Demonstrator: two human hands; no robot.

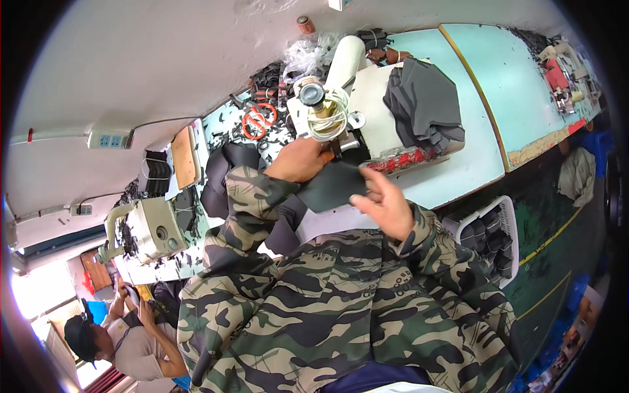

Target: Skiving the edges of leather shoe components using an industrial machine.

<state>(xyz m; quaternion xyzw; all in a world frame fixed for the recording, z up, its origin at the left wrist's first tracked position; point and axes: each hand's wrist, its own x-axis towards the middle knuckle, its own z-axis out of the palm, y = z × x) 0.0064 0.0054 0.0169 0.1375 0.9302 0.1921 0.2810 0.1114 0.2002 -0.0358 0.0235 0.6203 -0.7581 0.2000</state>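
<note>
A dark grey, smooth, flexible sheet piece (335, 188) lies between my hands, its far edge at the working end of a cream bench machine (372, 121). My left hand (298, 160) is closed at the piece's upper left edge, with its fingertips partly hidden beside the machine head. Something small and orange shows by those fingertips. At the piece's right edge, my right hand (388, 204) has its thumb and fingers spread apart. A round dark knob (312, 94) and a coil of white cord (329, 115) sit above the left hand.
Dark cut pieces (426, 101) are stacked on the machine. Orange-handled scissors (259, 120) lie among scraps at left. A white basket (514, 239) of dark pieces stands at lower right. Another machine (156, 229) is at left, and a person (131, 337) works beyond it.
</note>
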